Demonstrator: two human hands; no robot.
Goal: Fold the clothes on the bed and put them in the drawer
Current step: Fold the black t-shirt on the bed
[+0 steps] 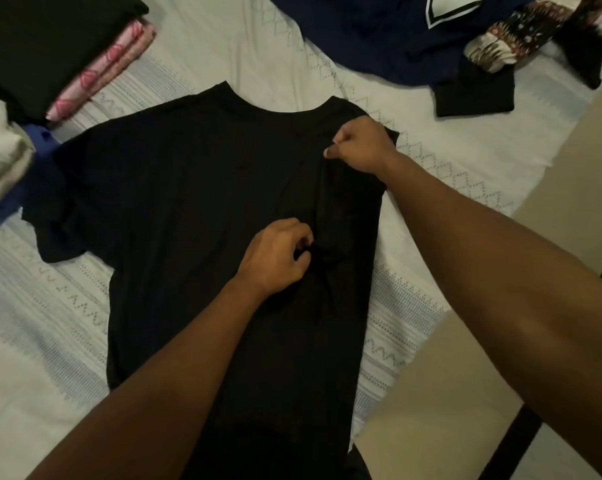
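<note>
Step in hand: folding the black shirt (188, 202), flat at centre of the bed (223, 46). The right grip (362, 147) pinches its shoulder fold at 1 o'clock; the left grip (279, 258) pinches the side fold. Next move likely: fold the 9 o'clock sleeve (57, 216) inward

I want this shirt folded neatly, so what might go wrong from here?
The left hand pinches a bunch of the black T-shirt at mid-body, so wrinkles may get folded in. The right hand grips only the shoulder end of the folded-in side; lower down, that flap could slip open or lie crooked.
</note>
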